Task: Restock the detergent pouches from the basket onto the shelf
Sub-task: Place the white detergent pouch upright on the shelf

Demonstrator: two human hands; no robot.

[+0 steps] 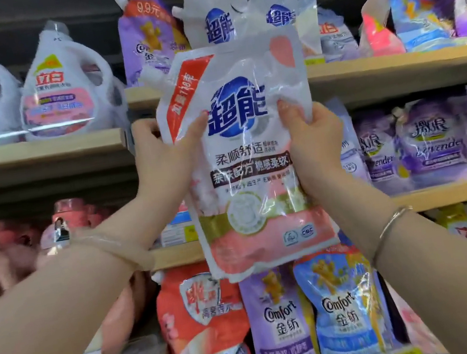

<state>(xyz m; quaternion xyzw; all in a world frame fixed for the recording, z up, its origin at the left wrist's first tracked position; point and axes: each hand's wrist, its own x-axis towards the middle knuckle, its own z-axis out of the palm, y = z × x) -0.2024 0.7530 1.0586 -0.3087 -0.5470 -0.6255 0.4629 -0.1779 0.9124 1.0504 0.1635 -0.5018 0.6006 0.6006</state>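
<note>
Hands, left (161, 154) and right (313, 139), raised forward, pinch the upright detergent pouch (246, 156) by its sides.

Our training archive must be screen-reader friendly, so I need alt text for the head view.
Both hands, left hand and right hand, hold a white and pink plastic detergent pouch upright before wooden store shelves, below two matching white pouches on the upper shelf. White detergent jugs stand at left.
</note>
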